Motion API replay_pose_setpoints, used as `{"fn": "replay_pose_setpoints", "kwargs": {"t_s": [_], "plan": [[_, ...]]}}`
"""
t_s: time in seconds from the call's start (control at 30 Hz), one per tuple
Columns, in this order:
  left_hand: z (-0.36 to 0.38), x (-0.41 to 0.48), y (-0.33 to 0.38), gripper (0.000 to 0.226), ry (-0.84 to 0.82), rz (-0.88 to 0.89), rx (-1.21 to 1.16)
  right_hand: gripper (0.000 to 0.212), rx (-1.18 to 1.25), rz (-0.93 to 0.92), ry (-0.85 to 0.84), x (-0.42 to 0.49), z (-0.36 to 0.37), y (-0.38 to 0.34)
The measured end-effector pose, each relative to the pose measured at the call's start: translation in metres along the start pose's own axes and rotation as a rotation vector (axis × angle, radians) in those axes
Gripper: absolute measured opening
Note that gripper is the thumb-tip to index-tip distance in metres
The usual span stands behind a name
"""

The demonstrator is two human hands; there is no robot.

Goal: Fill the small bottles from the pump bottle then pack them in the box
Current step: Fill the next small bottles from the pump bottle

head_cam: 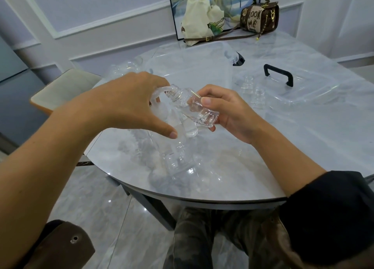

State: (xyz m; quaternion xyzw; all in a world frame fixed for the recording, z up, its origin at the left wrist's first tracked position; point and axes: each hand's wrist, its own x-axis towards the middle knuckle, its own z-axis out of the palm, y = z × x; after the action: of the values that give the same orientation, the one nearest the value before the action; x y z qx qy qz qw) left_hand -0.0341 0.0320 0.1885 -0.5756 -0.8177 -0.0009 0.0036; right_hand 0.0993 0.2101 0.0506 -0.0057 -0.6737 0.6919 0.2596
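My right hand [228, 111] grips a small clear bottle [194, 109], tilted with its threaded mouth up against the white nozzle of the pump bottle [182, 173]. The pump bottle is clear and stands near the front edge of the marble table [263, 157]. My left hand [125, 103] lies over the pump head with its fingers curled down around it and the thumb spread out toward me. The pump head is mostly hidden under that hand. Two more small clear bottles [255, 90] stand open to the right. The clear box [182, 48] sits behind my hands.
The box's clear lid with a black handle [279, 74] lies at the right. Several clear bottles [125, 66] stand at the back left. A cloth bag [200, 24], a brown handbag [259, 16] and a framed picture are at the far edge. A stool [64, 88] is left of the table.
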Motion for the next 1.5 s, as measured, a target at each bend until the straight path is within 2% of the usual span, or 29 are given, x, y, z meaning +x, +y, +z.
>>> {"fn": "replay_pose_setpoints", "kwargs": {"t_s": [0.17, 0.3, 0.4, 0.7, 0.93, 1.07, 1.23, 1.5], "plan": [[0.008, 0.001, -0.004, 0.075, -0.012, -0.001, 0.077, 0.044, -0.013, 0.01, -0.01, 0.0, 0.0, 0.002], [0.023, -0.001, -0.007, 0.063, -0.005, 0.002, -0.052, 0.052, -0.046, 0.018, 0.003, 0.001, 0.0, 0.002], [0.025, -0.002, -0.008, 0.067, -0.016, -0.005, -0.07, 0.044, -0.048, 0.012, 0.002, 0.0, 0.0, 0.001], [0.015, 0.0, -0.008, 0.089, -0.009, 0.013, -0.022, 0.056, -0.045, 0.014, -0.005, 0.0, 0.001, 0.0], [0.007, -0.003, -0.002, 0.099, -0.002, -0.011, -0.023, 0.054, -0.017, 0.016, -0.019, -0.002, 0.002, -0.002], [0.004, -0.004, 0.001, 0.099, -0.001, -0.008, 0.001, 0.043, 0.009, 0.019, -0.04, -0.003, 0.003, -0.003], [0.001, -0.003, 0.001, 0.092, -0.002, -0.01, 0.027, 0.04, 0.032, 0.015, -0.049, -0.003, 0.004, -0.003], [-0.001, -0.001, 0.001, 0.086, -0.018, 0.004, 0.035, 0.045, 0.025, 0.021, -0.043, -0.001, 0.003, -0.002]]}}
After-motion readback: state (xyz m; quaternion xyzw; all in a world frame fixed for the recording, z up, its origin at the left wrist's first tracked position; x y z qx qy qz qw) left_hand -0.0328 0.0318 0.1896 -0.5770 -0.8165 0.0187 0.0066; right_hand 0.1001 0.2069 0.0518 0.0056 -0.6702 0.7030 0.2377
